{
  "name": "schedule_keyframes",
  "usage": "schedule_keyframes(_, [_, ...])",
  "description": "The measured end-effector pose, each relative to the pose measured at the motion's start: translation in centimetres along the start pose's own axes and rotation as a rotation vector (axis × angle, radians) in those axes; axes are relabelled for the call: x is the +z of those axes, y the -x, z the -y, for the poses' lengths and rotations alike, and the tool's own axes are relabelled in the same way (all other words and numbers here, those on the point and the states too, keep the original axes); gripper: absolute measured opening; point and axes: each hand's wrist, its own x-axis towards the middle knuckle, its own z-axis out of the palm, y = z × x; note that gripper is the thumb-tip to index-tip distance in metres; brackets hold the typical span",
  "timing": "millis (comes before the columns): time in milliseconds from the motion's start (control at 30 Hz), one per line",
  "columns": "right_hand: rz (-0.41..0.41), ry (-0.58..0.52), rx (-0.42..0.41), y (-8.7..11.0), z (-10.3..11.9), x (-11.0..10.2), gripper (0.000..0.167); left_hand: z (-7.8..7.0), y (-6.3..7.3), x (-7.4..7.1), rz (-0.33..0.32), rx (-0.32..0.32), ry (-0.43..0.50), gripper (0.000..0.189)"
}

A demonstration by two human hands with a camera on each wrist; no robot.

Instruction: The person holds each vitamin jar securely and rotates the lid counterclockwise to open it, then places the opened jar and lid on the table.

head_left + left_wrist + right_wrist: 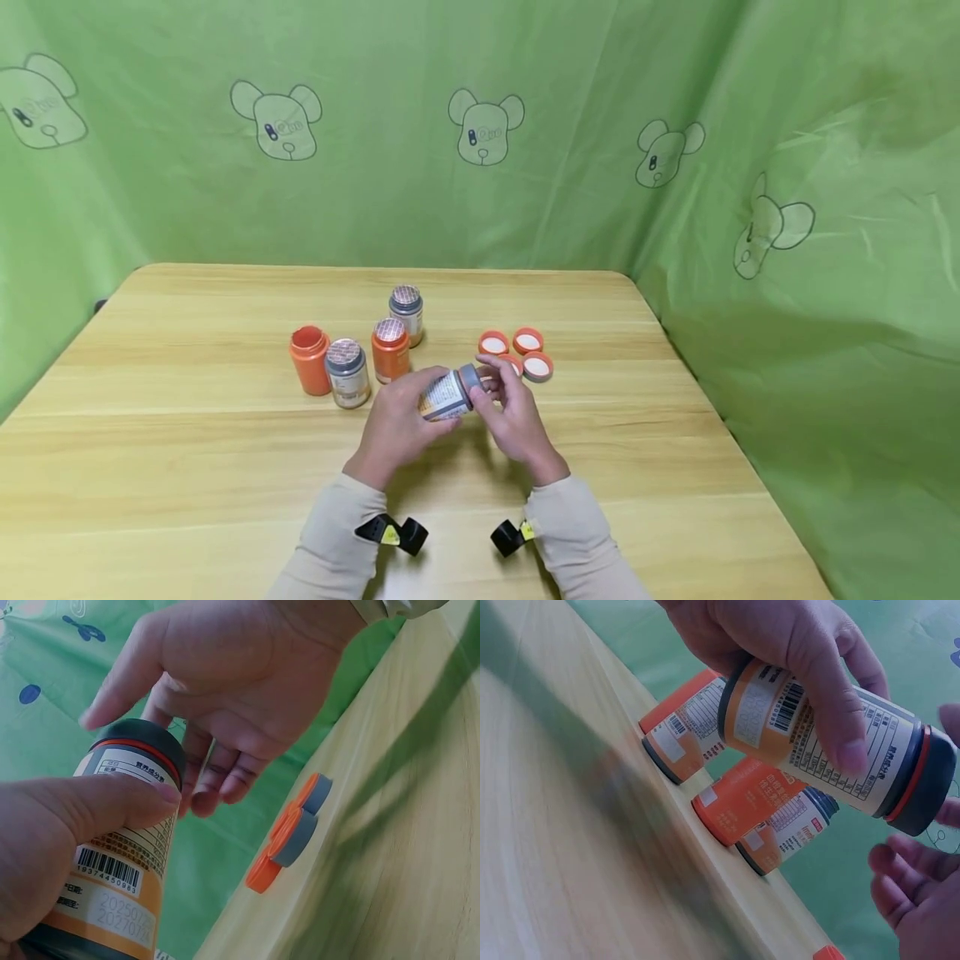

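My left hand (401, 421) grips a supplement bottle (444, 397) with an orange and white label, tilted so that its dark grey cap (142, 742) points to the right. In the left wrist view the left thumb (112, 802) lies across the label, below the cap. Around the cap end is my right hand (517, 412), its fingers loosely bent and spread, with fingertips (900, 862) right beside the cap. A red-orange ring (913, 776) shows just under the cap.
Left of the hands stand capless bottles: an orange one (311, 371) with an uncovered mouth, a grey one (348, 385), another orange one (391, 358) and a farther grey one (407, 317), these with foil seals. Several upturned caps (537, 367) lie behind the right hand.
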Motion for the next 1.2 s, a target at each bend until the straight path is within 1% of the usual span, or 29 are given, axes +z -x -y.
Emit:
schedule_keyframes(100, [-0.023,0.013,-0.025,0.05,0.05,0.06,0.038,-0.01,0.06,0.1,0.003,0.014,0.016,0.059])
schedule_keyframes(167, [-0.039,0.03,-0.026,0.0,0.27,0.15,0.034,-0.03,0.07,0.13,0.004,0.017,0.026,0.059])
schedule_keyframes(300, [-0.07,0.046,0.007,-0.14,0.78,0.34,0.027,-0.07,0.07,0.2,0.005,0.015,0.04,0.058])
schedule_keyframes(367, [-0.085,0.06,0.026,-0.13,0.77,0.4,0.026,-0.1,0.08,0.25,0.007,0.0,0.045,0.059])
schedule_keyframes(467, [-0.106,0.037,0.044,-0.09,0.4,0.46,0.026,-0.2,0.16,0.32,0.005,-0.041,0.044,0.062])
schedule_keyframes(567, [-0.118,-0.017,0.034,-0.05,0.03,0.45,0.027,-0.26,0.23,0.39,0.0,-0.089,0.044,0.062])
schedule_keyframes(633, [-0.123,-0.056,0.015,-0.04,-0.09,0.43,0.027,-0.23,0.25,0.44,-0.008,-0.101,0.05,0.061])
schedule_keyframes(700, [-0.125,-0.081,-0.011,-0.03,-0.12,0.4,0.026,-0.18,0.24,0.48,-0.018,-0.089,0.058,0.059])
schedule_keyframes(833, [-0.127,-0.122,-0.06,-0.09,-0.11,0.39,0.027,0.02,0.21,0.52,-0.042,-0.04,0.07,0.058])
schedule_keyframes(933, [-0.122,-0.145,-0.075,-0.11,-0.12,0.38,0.028,0.16,0.18,0.51,-0.057,-0.02,0.077,0.057])
schedule_keyframes(1033, [-0.13,-0.115,-0.069,-0.06,-0.17,0.43,0.028,0.22,0.21,0.48,-0.065,-0.022,0.077,0.056])
schedule_keyframes(1200, [-0.182,-0.024,-0.038,0.01,0.08,0.6,0.025,0.12,0.33,0.46,-0.059,-0.074,0.083,0.057])
